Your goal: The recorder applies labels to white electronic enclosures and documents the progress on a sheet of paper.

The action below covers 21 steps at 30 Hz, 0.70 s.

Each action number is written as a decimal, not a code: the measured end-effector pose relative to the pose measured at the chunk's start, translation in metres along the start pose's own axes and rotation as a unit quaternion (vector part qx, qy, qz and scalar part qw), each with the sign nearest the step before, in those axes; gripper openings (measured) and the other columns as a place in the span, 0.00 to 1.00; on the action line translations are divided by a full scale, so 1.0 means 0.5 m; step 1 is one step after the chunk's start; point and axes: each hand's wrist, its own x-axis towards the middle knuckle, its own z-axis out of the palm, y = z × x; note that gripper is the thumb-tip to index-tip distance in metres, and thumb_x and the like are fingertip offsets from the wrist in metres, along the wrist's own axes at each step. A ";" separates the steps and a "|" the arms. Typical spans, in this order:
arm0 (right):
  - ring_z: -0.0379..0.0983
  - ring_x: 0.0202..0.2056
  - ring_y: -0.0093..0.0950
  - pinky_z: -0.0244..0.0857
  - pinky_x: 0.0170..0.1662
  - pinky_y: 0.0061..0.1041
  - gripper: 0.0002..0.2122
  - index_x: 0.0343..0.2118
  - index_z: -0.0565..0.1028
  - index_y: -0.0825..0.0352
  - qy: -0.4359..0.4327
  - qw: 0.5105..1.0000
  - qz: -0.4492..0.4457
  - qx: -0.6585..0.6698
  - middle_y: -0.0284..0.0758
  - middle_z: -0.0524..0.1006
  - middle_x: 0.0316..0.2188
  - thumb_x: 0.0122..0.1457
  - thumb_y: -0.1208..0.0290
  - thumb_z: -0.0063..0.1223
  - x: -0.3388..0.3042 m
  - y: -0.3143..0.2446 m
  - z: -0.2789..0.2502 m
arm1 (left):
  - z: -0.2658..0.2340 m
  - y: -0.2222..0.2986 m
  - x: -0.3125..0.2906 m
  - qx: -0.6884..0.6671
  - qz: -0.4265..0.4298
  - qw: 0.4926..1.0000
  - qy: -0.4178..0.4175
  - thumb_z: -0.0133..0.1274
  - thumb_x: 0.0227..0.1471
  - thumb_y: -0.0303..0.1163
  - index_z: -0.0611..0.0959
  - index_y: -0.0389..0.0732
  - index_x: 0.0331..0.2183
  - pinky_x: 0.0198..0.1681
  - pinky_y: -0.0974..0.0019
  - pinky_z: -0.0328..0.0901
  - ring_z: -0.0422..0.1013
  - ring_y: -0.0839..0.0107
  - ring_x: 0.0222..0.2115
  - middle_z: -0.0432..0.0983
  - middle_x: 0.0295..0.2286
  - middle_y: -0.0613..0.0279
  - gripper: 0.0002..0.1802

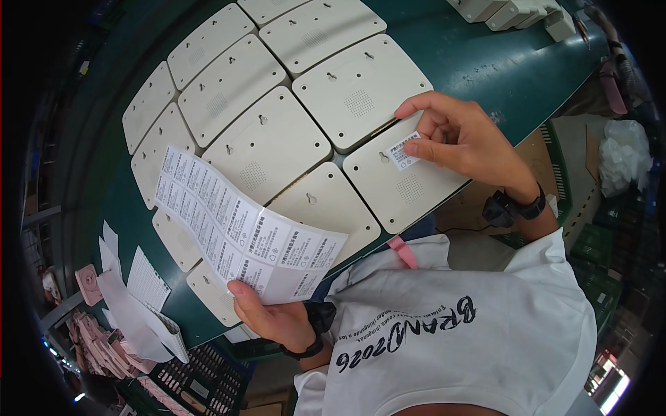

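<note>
Head view: holding a curved white sheet of printed labels (232,218) in the left hand (274,322), pinching its near edge between thumb and fingers, above rows of cream panels (270,132) on a green table (485,62). With the right hand (463,142), laying the thumb on a small white label (402,154) over the nearest right-hand panel (408,182), stretching the index finger apart; cannot tell whether pinching or only pressing.

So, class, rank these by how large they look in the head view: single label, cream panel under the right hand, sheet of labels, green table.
1. Green table
2. Sheet of labels (raised nearer the camera, so true comparison unsure)
3. Cream panel, partly hidden by the right hand
4. Single label
</note>
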 end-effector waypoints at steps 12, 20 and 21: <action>0.63 0.23 0.10 0.55 0.26 0.12 0.16 0.47 0.73 0.69 -0.004 0.999 0.010 0.034 0.24 0.71 0.23 0.56 0.77 0.62 -0.003 0.004 -0.005 | 0.005 0.000 -0.002 0.022 -0.001 1.000 0.015 0.39 0.65 0.45 0.63 0.28 0.58 0.51 0.59 0.68 0.73 0.61 0.49 0.70 0.52 0.46 0.32; 0.65 0.24 0.11 0.57 0.27 0.11 0.13 0.43 0.75 0.70 0.010 0.998 -0.019 0.057 0.25 0.72 0.25 0.55 0.76 0.62 -0.019 -0.028 0.026 | 0.000 -0.016 -0.003 0.060 0.011 0.998 -0.018 0.40 0.65 0.41 0.65 0.23 0.55 0.54 0.59 0.65 0.71 0.58 0.50 0.69 0.51 0.42 0.30; 0.65 0.24 0.11 0.58 0.27 0.11 0.12 0.42 0.75 0.70 0.007 0.999 -0.038 0.036 0.26 0.72 0.26 0.55 0.76 0.62 -0.022 -0.036 0.033 | 0.001 -0.016 -0.005 0.060 0.008 0.998 -0.029 0.41 0.64 0.40 0.65 0.22 0.55 0.54 0.59 0.64 0.70 0.58 0.50 0.69 0.51 0.42 0.30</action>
